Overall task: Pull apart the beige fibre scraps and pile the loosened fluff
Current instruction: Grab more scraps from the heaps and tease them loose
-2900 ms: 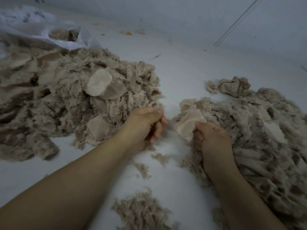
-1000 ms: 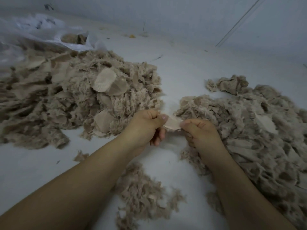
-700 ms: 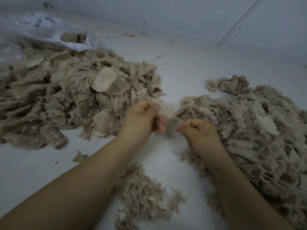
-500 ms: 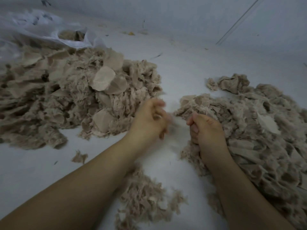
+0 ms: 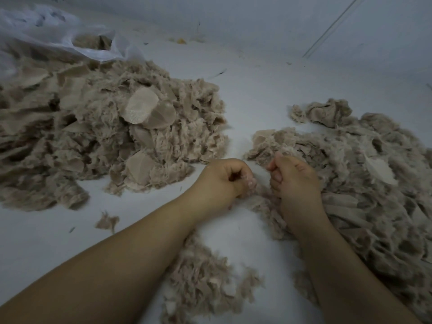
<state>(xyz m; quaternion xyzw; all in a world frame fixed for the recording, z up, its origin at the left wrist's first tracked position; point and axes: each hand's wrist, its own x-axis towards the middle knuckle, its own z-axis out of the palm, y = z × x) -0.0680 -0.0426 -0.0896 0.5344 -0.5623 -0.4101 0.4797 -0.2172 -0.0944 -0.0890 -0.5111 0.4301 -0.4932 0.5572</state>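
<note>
Both hands are low over the white surface (image 5: 257,94), fists close together between two heaps. My left hand (image 5: 224,181) is curled, with pale wisps of a torn fibre scrap (image 5: 252,183) at its fingertips. The fingers of my right hand (image 5: 295,183) are curled round more of the torn fibre, whose fuzz shows at the thumb; this hand rests against the edge of the right-hand beige heap (image 5: 364,183). A larger heap of beige scraps (image 5: 100,136), with flat woven pieces in it, lies to the left. A small pile of loosened fluff (image 5: 205,277) sits in front, under my left forearm.
A white plastic bag (image 5: 58,33) with more beige fibre in its mouth lies at the back left. A stray tuft (image 5: 107,222) sits near the left heap. A grey wall (image 5: 257,17) closes off the back, with bits of debris along its foot.
Both hands pinched one flat beige scrap and pulled it apart. They have since dropped lower towards the surface, fists curled, and the flat scrap is now only wisps.
</note>
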